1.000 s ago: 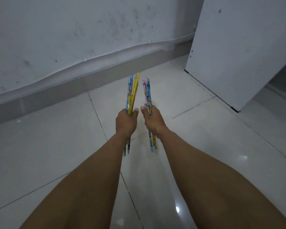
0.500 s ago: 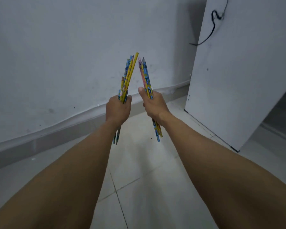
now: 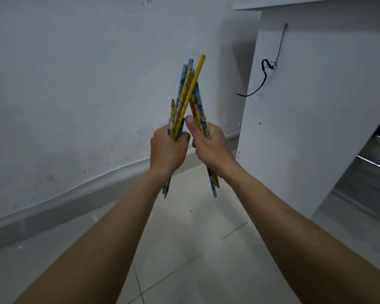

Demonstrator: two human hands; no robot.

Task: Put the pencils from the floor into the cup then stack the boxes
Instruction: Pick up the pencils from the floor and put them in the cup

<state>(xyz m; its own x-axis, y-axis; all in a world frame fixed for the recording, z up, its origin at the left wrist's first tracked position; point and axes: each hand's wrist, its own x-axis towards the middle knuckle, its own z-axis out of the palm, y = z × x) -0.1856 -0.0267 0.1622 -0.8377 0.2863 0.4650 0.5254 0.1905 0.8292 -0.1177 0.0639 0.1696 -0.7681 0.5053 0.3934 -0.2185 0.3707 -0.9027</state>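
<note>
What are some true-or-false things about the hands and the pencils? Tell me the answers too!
1. The left hand and the right hand each grip a bunch of pencils. True.
2. The two bunches cross near the top. True.
3. A cup stands on the floor tiles. False: no cup is in view.
4. The right hand is open and empty. False: it grips pencils.
5. A black cord hangs on the white panel. True.
</note>
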